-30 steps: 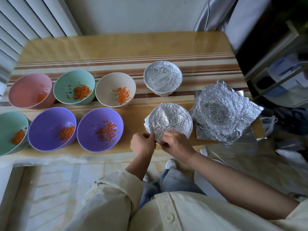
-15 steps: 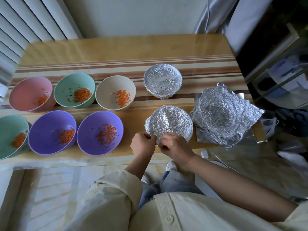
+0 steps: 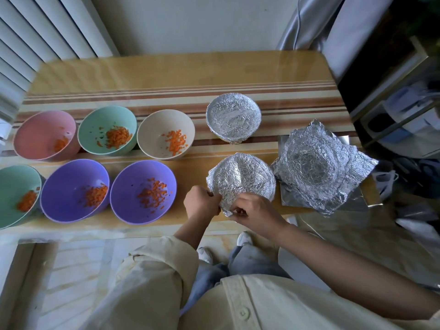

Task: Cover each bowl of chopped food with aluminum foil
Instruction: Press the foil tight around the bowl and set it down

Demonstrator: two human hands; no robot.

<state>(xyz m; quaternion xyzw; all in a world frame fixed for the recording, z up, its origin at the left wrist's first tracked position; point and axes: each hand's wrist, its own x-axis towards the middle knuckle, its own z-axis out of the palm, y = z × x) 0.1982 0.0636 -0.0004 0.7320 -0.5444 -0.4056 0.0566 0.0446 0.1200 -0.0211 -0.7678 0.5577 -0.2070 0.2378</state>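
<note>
Both hands, left hand (image 3: 202,203) and right hand (image 3: 254,211), pinch foil at the near foil-covered bowl (image 3: 241,178), six o'clock edge; six open bowls hold chopped carrot (image 3: 151,195).

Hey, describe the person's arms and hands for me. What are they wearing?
The left hand and right hand are bare: no gloves, rings or watch show. The left arm wears a cream sleeve rolled into a thick cuff. The right forearm is uncovered. The shirt is cream too.

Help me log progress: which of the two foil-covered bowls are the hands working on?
The nearer bowl: left hand and right hand pinch its foil edge. The farther bowl sits untouched.
</note>
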